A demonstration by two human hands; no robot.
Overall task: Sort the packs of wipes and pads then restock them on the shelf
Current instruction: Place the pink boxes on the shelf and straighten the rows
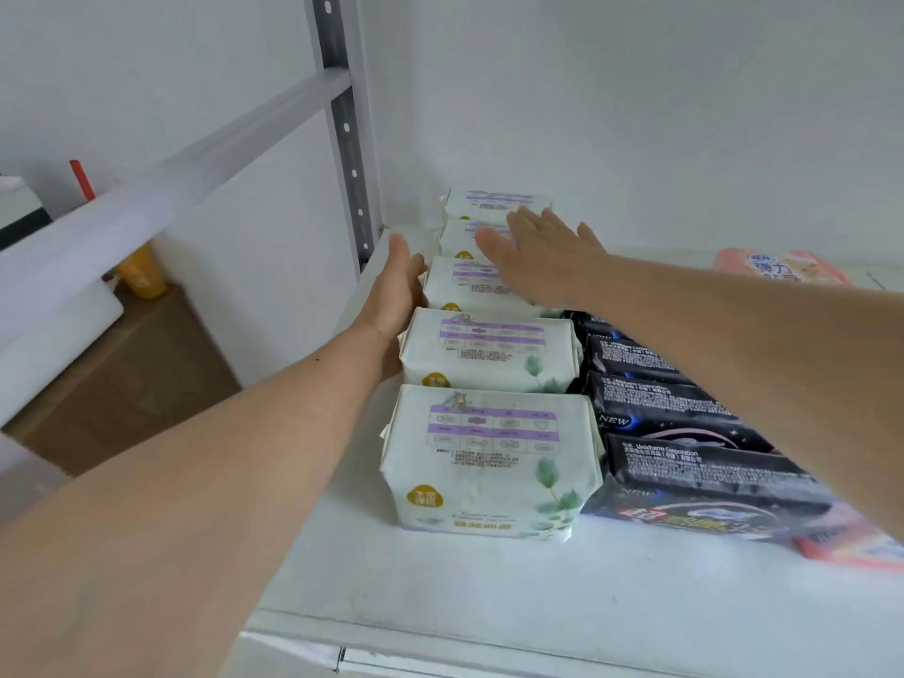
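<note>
Left hand [398,291] flat against the white row's [489,364] side, right hand [533,252] flat on top, nothing gripped; squeeze gently so it lines up beside the black packs [685,433]

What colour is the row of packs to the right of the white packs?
Black, with white print, seen in the head view.

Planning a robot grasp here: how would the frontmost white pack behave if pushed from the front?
The frontmost white pack looks soft and puffy, so it would probably dent. Standing upright on the smooth shelf, it likely slides, perhaps tips.
</note>
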